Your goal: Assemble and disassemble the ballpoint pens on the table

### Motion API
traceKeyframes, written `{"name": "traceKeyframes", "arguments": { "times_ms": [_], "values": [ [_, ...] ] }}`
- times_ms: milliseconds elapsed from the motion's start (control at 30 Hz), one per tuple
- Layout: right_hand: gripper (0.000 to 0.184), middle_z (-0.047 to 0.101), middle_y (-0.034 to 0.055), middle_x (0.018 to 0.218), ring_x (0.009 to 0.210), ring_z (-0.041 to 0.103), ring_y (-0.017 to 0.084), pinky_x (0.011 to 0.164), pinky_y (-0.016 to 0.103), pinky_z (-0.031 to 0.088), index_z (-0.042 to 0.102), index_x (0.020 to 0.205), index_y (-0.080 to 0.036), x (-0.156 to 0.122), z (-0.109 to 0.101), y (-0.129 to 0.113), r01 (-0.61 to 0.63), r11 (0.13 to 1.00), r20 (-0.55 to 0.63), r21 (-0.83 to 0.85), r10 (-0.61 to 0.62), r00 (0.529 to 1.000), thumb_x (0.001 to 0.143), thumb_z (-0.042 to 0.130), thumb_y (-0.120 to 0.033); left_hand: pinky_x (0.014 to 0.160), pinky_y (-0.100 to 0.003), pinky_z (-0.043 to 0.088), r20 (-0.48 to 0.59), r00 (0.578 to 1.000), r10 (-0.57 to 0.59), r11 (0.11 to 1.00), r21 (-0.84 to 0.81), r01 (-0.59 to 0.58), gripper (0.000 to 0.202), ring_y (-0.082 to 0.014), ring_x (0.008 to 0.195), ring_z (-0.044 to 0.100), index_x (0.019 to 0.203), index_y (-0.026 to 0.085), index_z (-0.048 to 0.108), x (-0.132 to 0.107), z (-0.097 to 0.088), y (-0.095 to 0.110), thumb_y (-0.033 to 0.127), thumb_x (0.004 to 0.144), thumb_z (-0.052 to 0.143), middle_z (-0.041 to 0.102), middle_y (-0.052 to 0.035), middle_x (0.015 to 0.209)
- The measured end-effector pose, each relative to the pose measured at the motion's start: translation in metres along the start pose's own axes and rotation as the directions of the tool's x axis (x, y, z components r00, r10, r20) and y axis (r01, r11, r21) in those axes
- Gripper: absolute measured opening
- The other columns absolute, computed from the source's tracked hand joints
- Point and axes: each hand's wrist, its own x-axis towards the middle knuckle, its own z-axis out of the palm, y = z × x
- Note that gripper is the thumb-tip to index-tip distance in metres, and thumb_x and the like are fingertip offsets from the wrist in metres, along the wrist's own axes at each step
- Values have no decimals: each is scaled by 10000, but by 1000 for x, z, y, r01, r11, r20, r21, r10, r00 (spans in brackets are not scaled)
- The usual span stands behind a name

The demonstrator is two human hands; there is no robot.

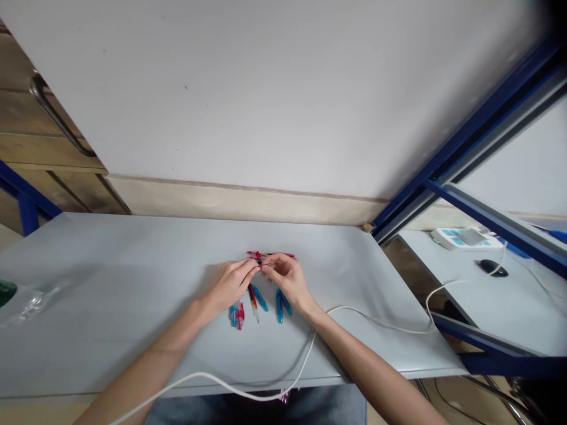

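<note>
My left hand [233, 282] and my right hand [287, 277] meet above the middle of a pale grey table [133, 277]. Their fingertips pinch together on a small dark pen part [261, 268] that I cannot make out clearly. Just behind the fingers lie red pens [270, 255]. Below the hands lie several blue and red pen pieces: blue ones [282, 305], a red and clear one [253, 300], and a blue and pink pair [237, 315].
A white cable [310, 348] runs across the table's front edge and off to the right. A clear plastic bag [31, 304] lies at the far left. A blue metal frame [465, 141], a second table with a white device [460, 237] and a black mouse [491, 267] stand to the right.
</note>
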Motion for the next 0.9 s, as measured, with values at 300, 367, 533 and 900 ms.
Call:
{"name": "traceKeyframes", "arguments": {
  "times_ms": [300,367,533,900],
  "values": [
    [288,657,45,988,863,624,185,751,302,479,642,1110,-222,-4,-39,-23,156,941,118,-302,-125,985,881,737,-368,665,-263,385,-50,999,-5,999,47,7,293,-156,714,636,939,219,626,2,2,-6,339,1067,391,705,-15,851],
    [281,665,77,1106,982,627,224,776,318,480,676,1093,-230,-13,-54,-32,158,904,287,-397,-42,957,873,753,-387,675,-262,396,-57,998,-2,999,36,4,292,-156,721,642,955,220,632,2,2,-6,339,1068,390,714,-17,863],
    [625,539,100,1415,1246,542,295,871,347,493,600,1346,-308,-37,-71,-36,149,846,455,-512,119,883,784,844,-426,657,-266,388,-47,999,-3,998,60,6,322,-159,712,648,933,224,639,1,4,-5,359,1070,380,715,-16,840],
    [400,669,105,1190,998,613,249,807,341,473,698,1195,-236,-22,-70,-40,171,855,283,-490,-30,959,915,666,-520,625,-282,364,-40,999,-9,991,130,14,344,-175,711,661,954,237,646,0,6,-8,389,1072,361,727,-21,846]
  ]
}}
